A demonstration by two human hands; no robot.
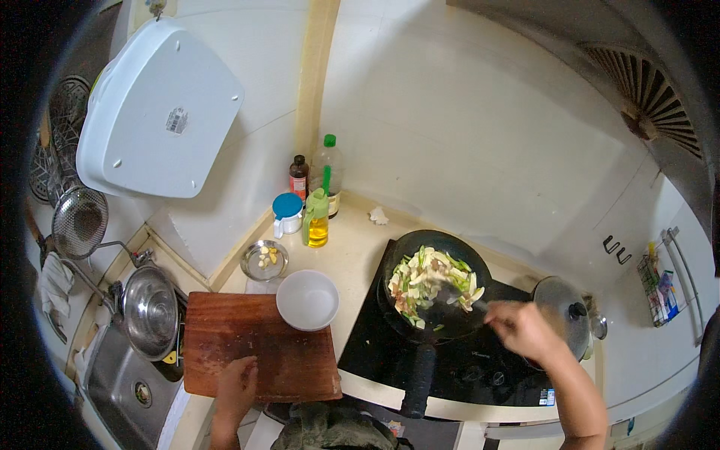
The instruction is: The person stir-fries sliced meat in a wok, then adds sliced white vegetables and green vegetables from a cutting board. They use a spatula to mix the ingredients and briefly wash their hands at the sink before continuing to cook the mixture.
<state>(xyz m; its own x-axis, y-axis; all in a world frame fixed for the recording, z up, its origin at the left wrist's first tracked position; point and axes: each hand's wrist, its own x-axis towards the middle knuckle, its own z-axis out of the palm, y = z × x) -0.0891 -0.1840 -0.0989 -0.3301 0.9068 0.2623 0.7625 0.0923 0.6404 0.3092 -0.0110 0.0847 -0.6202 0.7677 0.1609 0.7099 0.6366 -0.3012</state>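
Observation:
My right hand (520, 329) grips the handle end of a spatula (480, 305), whose blurred head is in the black wok (455, 326). Pale sliced pieces, green vegetable strips and brownish bits, perhaps meat, make up the food (430, 275) heaped mostly on the wok's far and left side. The wok sits on a black glass cooktop (371, 349), its dark handle (419, 382) pointing towards me. Over the front of a wooden cutting board (264, 360), my left hand (239, 377) hangs with loosely bent fingers and nothing visible in them. A white bowl (307, 300) stands on the board's far right corner.
Behind the board are a metal dish of garlic-like pieces (265, 260), a blue-lidded jar (287, 214), an oil bottle (316, 219) and taller bottles. A steel sink (121, 377) with a metal basin (151, 312) lies left. Right of the wok is a lidded pot (559, 309).

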